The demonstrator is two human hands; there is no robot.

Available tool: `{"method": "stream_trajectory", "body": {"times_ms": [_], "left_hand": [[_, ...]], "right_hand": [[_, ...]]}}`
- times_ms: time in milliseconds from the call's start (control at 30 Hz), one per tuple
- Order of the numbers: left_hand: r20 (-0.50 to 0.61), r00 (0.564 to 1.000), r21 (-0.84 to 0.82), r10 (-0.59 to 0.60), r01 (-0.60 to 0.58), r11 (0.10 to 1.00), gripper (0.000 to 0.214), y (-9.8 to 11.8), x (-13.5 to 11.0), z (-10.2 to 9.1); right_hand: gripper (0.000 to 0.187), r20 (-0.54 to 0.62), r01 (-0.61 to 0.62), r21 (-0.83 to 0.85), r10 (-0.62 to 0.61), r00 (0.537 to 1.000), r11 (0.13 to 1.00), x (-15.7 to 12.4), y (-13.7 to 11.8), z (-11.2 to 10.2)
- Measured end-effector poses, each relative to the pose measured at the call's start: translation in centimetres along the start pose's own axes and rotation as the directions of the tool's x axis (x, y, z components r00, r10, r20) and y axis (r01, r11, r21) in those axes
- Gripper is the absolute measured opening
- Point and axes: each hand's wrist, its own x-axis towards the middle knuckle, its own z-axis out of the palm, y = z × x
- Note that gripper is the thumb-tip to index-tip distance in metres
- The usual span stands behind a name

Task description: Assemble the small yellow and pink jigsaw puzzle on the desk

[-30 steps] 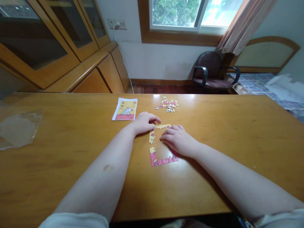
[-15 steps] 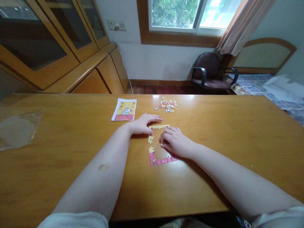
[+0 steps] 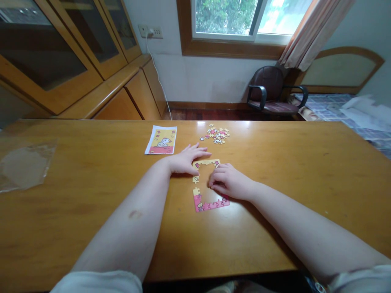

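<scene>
Through the head camera I see my left hand [image 3: 186, 159] reaching in from the left, palm down, just beyond the near middle of a broad, glossy, yellow-brown wooden worktop [image 3: 106, 187]. Its grip is apart: the fingers fan out toward the far side, and the thumb lies over the left edge of a partly joined rectangular jigsaw border of thin yellow and pink pieces [image 3: 210, 205]. That border sits between my two hands, in two stretches as far as I can see. The mostly yellow far stretch runs along the top and down the left side; the mostly pink near stretch turns the near left corner and runs along the bottom. A small gap parts them on the left, and my right hand [image 3: 229, 181] covers much of the right side.

On that right hand the fingers curl inward and down, the tips inside the border, close above or on the wood. I cannot tell whether its grip is closed on a piece, since the fingers hide what is under them.

Beyond the border lies a loose heap of small yellow, pink and white jigsaw pieces [image 3: 218, 133]. Just past my left wrist rests a white-edged rectangular picture sheet with a white cartoon animal on yellow and pink [image 3: 161, 140]. Well apart, at the far left, lies a crinkled, clear plastic bag [image 3: 24, 167].
</scene>
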Motion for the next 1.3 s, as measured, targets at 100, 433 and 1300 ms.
{"method": "stream_trajectory", "body": {"times_ms": [100,433,1300], "left_hand": [[-0.011,1.0,-0.033,-0.011,0.011,0.999,0.081,0.2,0.0,0.0],[-0.066,0.998,-0.295,-0.006,-0.014,0.955,0.063,-0.8,0.1,-0.2],[-0.087,0.996,-0.396,0.014,-0.047,0.917,0.061,-1.1,0.1,0.0]], "right_hand": [[0.012,-0.005,0.008,0.069,-0.008,1.0,0.998,-0.3,-0.3,-0.4],[0.008,-0.101,-0.385,0.122,0.397,0.912,0.915,1.9,-3.9,-1.0],[0.012,-0.186,-0.121,-0.102,0.101,0.977,0.987,1.9,-2.6,2.2]]}}
